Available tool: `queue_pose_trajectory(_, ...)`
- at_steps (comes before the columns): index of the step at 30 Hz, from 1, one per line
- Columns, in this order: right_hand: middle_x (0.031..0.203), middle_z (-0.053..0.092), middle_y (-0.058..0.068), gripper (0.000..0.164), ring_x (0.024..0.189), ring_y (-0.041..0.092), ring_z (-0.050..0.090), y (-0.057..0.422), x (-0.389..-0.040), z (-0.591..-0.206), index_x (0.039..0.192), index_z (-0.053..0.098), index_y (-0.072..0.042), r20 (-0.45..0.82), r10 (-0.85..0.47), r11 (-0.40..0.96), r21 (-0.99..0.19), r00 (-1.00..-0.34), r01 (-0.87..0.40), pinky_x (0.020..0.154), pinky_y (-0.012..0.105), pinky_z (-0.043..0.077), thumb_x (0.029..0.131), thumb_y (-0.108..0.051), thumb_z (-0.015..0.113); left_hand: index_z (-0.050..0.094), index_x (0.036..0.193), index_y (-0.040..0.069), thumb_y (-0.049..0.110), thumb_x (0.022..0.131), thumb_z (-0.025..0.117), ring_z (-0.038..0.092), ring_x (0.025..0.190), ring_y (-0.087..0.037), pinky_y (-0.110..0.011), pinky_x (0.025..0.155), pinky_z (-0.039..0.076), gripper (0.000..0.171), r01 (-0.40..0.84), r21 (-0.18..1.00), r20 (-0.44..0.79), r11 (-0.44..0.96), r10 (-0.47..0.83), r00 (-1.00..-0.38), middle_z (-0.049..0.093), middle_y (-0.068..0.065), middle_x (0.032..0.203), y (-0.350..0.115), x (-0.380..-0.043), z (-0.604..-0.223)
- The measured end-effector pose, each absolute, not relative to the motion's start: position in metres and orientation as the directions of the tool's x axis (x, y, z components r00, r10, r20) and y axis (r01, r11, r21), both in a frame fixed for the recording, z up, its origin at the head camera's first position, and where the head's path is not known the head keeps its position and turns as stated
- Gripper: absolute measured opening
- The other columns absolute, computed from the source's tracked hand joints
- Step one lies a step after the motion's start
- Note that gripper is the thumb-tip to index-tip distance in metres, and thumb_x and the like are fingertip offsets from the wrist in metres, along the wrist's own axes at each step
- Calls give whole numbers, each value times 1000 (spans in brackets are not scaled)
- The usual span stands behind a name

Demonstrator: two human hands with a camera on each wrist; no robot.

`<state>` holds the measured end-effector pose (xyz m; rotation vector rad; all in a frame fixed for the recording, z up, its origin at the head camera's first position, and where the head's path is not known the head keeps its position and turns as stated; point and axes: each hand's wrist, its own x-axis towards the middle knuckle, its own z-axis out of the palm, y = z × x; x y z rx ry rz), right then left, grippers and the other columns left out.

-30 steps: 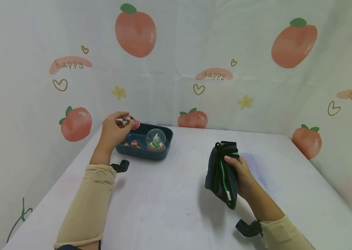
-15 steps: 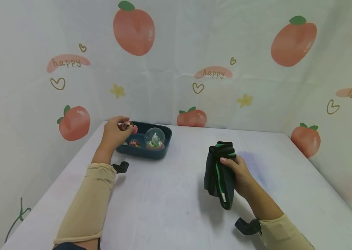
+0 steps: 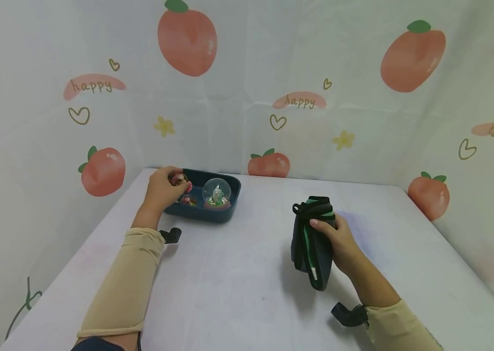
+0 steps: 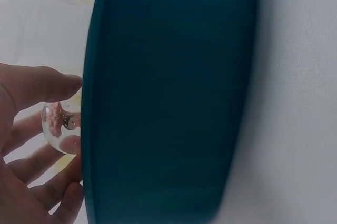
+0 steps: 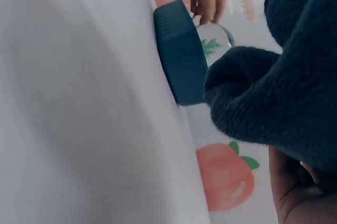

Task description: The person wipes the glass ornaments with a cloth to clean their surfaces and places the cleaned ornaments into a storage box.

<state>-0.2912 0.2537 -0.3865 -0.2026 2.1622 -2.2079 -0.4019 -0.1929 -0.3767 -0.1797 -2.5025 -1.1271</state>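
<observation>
At the back left, my left hand (image 3: pixel 161 190) holds a small snow globe (image 3: pixel 180 180) with a pink base between thumb and fingers. It is at the left end of a dark blue tray (image 3: pixel 196 212); in the left wrist view the tray's wall (image 4: pixel 168 98) hides part of the globe (image 4: pixel 62 126). Inside the tray are a larger clear snow globe (image 3: pixel 217 193) with a green figure and another small globe (image 3: pixel 188 200). My right hand (image 3: pixel 340 241) grips a folded, fuzzy dark cloth bundle (image 3: pixel 312 253) with black and green edging and a small white tag, raised above the table.
A white cloth covers the table (image 3: pixel 229 282). Behind it hangs a white curtain (image 3: pixel 238 73) printed with peaches, hearts and "happy". Black camera mounts (image 3: pixel 349 315) stick out at both wrists. A thin green cord (image 3: pixel 25 304) shows at the far left.
My left hand has lowered the small globe from above the tray's rim down into its left end. The right hand still holds the cloth bundle, tilted slightly differently.
</observation>
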Motion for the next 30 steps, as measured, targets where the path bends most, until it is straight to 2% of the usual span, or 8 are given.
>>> queue_pose_trajectory(3, 103, 72, -9, 28, 93, 11, 73, 260, -294, -383, 126, 59, -9, 96, -112, 65, -992, -989, -104, 81, 31, 62, 99, -16, 64, 64, 137, -6, 14, 96, 76, 61, 107, -39, -54, 92, 54, 47, 253, 692, 378, 676, -40, -925, 65, -30, 126, -192, -403, -378)
queue_pose_trajectory(7, 106, 71, -12, 36, 96, 9, 72, 268, -295, -378, 132, 58, -4, 135, -84, 179, -973, -987, -148, 82, 31, 61, 100, -18, 65, 65, 136, -4, 17, 95, 76, 62, 109, -38, -54, 94, 53, 47, 226, 686, 356, 691, -48, -933, 66, -28, 126, -191, -405, -379)
queue_pose_trajectory(14, 108, 70, -16, 44, 97, 7, 72, 280, -301, -379, 137, 58, 1, 203, -82, 303, -928, -976, -218, 82, 30, 62, 101, -20, 70, 64, 138, -2, 19, 97, 73, 66, 114, -44, -61, 97, 54, 47, 174, 684, 306, 708, -62, -950, 67, -27, 131, -191, -405, -379)
queue_pose_trajectory(19, 110, 70, -17, 46, 99, 6, 71, 285, -304, -382, 138, 60, 1, 243, -92, 366, -894, -966, -260, 82, 29, 61, 100, -21, 73, 65, 139, 0, 20, 98, 67, 65, 119, -47, -66, 105, 47, 46, 156, 662, 289, 733, -58, -956, 69, -25, 131, -190, -405, -379)
queue_pose_trajectory(23, 113, 71, -10, 47, 99, 5, 71, 288, -302, -381, 138, 60, 0, 240, -88, 409, -876, -967, -255, 82, 29, 61, 100, -23, 74, 64, 140, -1, 19, 99, 62, 66, 120, -46, -67, 111, 44, 45, 156, 667, 273, 728, -44, -961, 69, -26, 131, -188, -404, -378)
queue_pose_trajectory(27, 121, 71, 6, 49, 100, 4, 69, 289, -303, -380, 141, 59, -1, 232, -88, 451, -858, -969, -247, 84, 28, 60, 100, -24, 74, 64, 140, 0, 19, 100, 64, 69, 118, -45, -66, 114, 42, 45, 150, 665, 250, 732, -29, -968, 70, -26, 131, -186, -403, -377)
queue_pose_trajectory(30, 126, 69, 16, 50, 101, 5, 69, 289, -304, -381, 142, 59, -3, 228, -97, 470, -847, -969, -247, 85, 31, 60, 100, -25, 74, 64, 140, 1, 20, 99, 66, 67, 121, -44, -67, 118, 36, 45, 145, 656, 241, 740, -24, -970, 70, -26, 130, -184, -403, -376)
